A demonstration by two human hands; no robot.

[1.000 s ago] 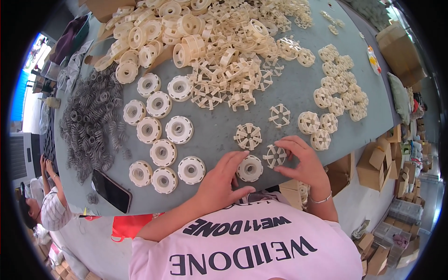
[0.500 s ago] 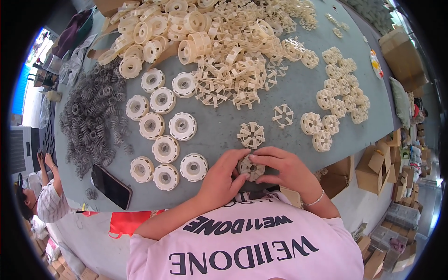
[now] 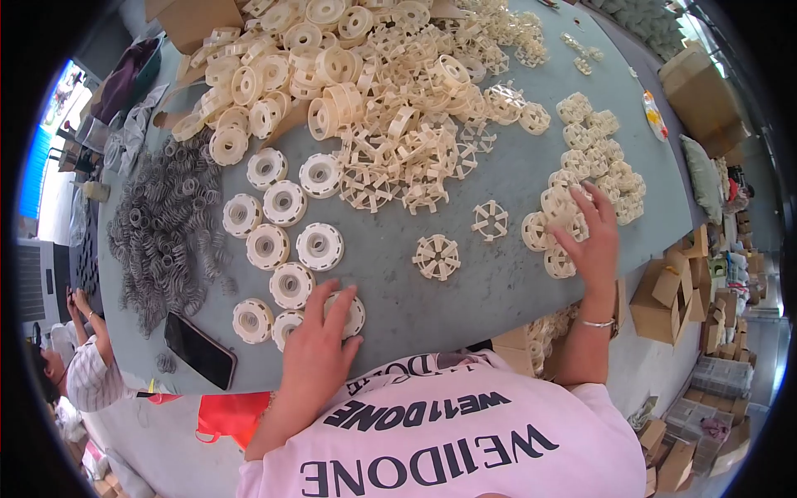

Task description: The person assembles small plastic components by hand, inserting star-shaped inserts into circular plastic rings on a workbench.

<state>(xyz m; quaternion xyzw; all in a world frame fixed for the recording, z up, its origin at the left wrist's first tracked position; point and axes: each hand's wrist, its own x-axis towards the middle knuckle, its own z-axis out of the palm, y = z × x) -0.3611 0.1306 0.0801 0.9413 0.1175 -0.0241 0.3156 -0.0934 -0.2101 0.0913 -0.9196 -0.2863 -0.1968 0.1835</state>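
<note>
- Shirt (image 3: 465, 436), lower centre of the frame: bold black capital letters in three rows.
- Bottom row (image 3: 419, 465): the largest letters, spread wide and clear.
- Middle row (image 3: 419, 412): smaller, heavier letters, bent by the cloth.
- Top row (image 3: 411, 366): creased, only partly legible.
- Packet (image 3: 655, 115), upper right: any print too small to read.

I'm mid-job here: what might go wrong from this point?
The right hand is at the cluster of slotted round pieces; it might nudge some out of place.

The left hand reaches over the white discs, some with springs inside; a bump could unseat one.

The phone lies near the person's edge of the table; a knock might send it off.
</note>
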